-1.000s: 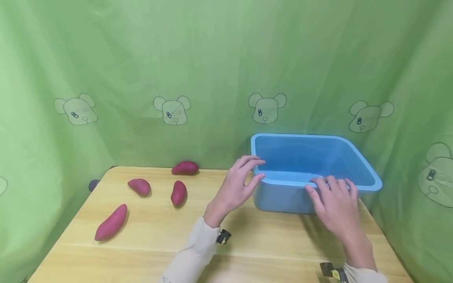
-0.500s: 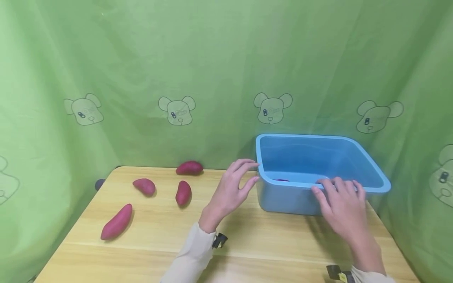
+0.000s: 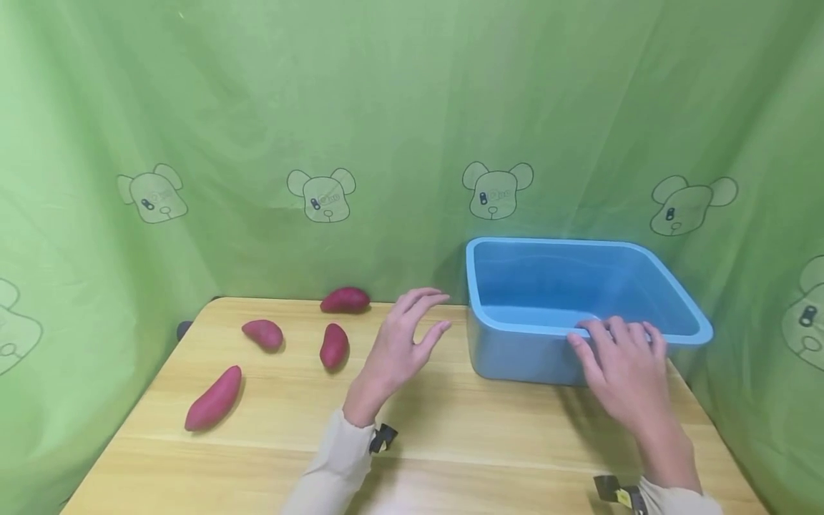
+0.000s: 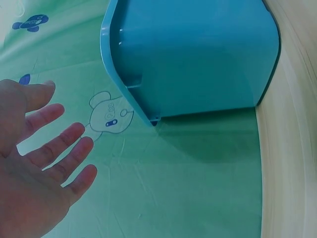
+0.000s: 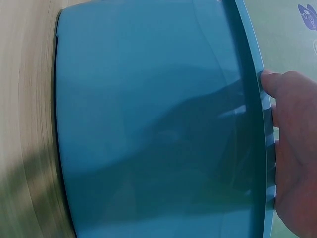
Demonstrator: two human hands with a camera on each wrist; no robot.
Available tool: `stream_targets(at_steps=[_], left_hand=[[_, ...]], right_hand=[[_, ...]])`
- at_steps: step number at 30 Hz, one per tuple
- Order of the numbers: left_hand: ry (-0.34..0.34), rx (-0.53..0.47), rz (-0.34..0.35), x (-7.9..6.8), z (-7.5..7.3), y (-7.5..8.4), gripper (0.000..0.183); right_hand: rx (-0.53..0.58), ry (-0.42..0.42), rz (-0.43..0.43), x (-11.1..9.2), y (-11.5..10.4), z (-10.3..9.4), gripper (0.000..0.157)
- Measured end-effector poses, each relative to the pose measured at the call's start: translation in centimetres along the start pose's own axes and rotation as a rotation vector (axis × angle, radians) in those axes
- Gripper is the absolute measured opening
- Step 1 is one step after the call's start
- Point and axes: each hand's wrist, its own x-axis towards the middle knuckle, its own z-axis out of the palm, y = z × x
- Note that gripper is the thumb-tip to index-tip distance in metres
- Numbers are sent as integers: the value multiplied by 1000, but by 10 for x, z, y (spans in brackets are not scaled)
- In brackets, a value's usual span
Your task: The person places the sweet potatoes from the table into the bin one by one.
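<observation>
My right hand (image 3: 621,375) grips the near rim of a blue plastic tub (image 3: 528,355), fingers curled over the edge and thumb on the outer side. The right wrist view shows the thumb (image 5: 270,79) against the rim. To the tub's left, my left hand (image 3: 395,347) hovers over the table with fingers spread and nothing in them. In the left wrist view its fingers (image 4: 62,146) are apart from the tub wall. Several purple-red sweet potatoes lie on the left: one at the back edge (image 3: 345,300), one upright-lying (image 3: 334,347), one small (image 3: 264,334), and a longer one (image 3: 214,398) nearer. Part of the tub's floor is hidden.
The wooden table (image 3: 450,436) has a green curtain (image 3: 386,107) with printed bear heads behind it and along both sides. A dark round object (image 3: 184,329) shows just past the table's back left corner. The tub stands at the back right.
My left hand has drawn back leftward from the tub's rim. The right hand has stayed on the rim. A dark red patch glimpsed inside the tub half a second ago is out of sight now.
</observation>
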Motion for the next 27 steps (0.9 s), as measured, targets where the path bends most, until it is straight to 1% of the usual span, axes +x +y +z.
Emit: stream_targets(at_steps=[7,16,20,27], left_hand=[[42,5,-17,-3,-7,-10,36],[52,25,-66,-9,-17,-15,36],[61,38,-75,-10,-21,-18,36],[66,67,-105,-15,-28,-25,35]], right_hand=[[3,3,-1,2,-1,0,33],[1,-2,1,1,-2,1,32],[2,-1,2,1,-2,2,32],[2,0,4,1,-1,1,32]])
